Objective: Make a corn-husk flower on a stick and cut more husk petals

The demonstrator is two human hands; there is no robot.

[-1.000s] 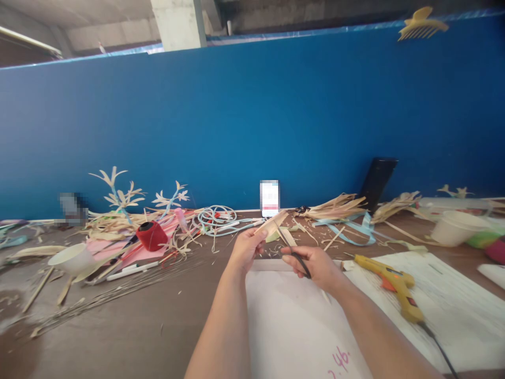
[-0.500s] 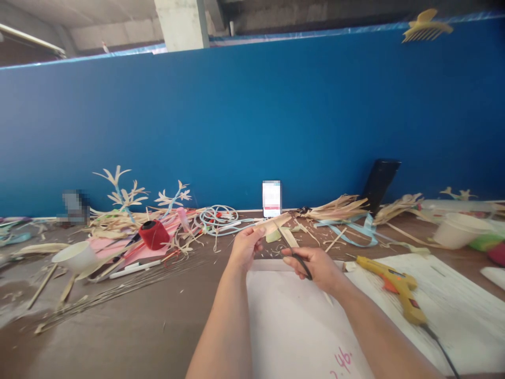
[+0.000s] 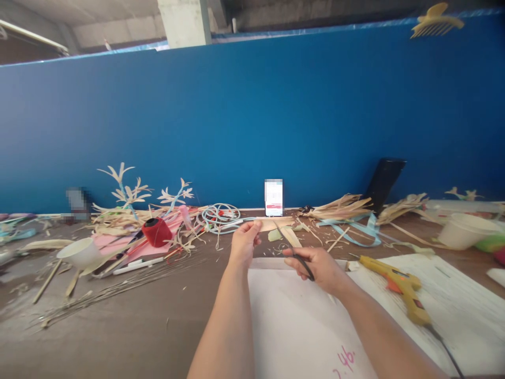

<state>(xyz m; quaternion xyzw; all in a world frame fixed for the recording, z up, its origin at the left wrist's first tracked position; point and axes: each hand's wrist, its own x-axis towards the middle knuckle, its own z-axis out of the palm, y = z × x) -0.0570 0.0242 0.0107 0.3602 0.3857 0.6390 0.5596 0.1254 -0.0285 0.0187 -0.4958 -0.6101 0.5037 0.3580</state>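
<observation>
Two hands are raised above the table, one at each side of a pale strip. The left hand is the nearer one: its thumb and forefinger are pinched together upon the left end of the strip, which therefore goes out to the right from these fingertips. Its long axis runs from left to right, almost level. The right hand is lower and more to the right, with its fingers closed around the handle of the scissors. Their blades point away from the person and to the left, so they come slantwise upon the strip, with the tip near its middle part. I cannot tell if the blades touch the strip, nor if they are parted.

Behind the strip, a phone stands before the blue wall. Below the hands lies a white sheet with pink writing, and to the right of the right hand there is a yellow glue gun.
</observation>
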